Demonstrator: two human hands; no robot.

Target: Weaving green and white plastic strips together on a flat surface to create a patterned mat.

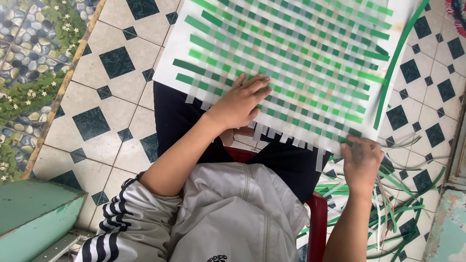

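Observation:
A flat woven mat (301,53) of green and white plastic strips rests across my lap and out over the tiled floor. My left hand (240,102) lies palm down on the mat's near edge, fingers spread a little. At the mat's near right corner my right hand (360,160) pinches a green strip (350,132), fingers closed on it. A long loose green strip (394,63) runs along the mat's right side.
Several loose green and white strips (393,199) lie heaped on the floor at the right. I sit on a red plastic chair (316,218). A teal step (34,213) stands at the lower left, a pebble-pattern floor (29,58) beyond it.

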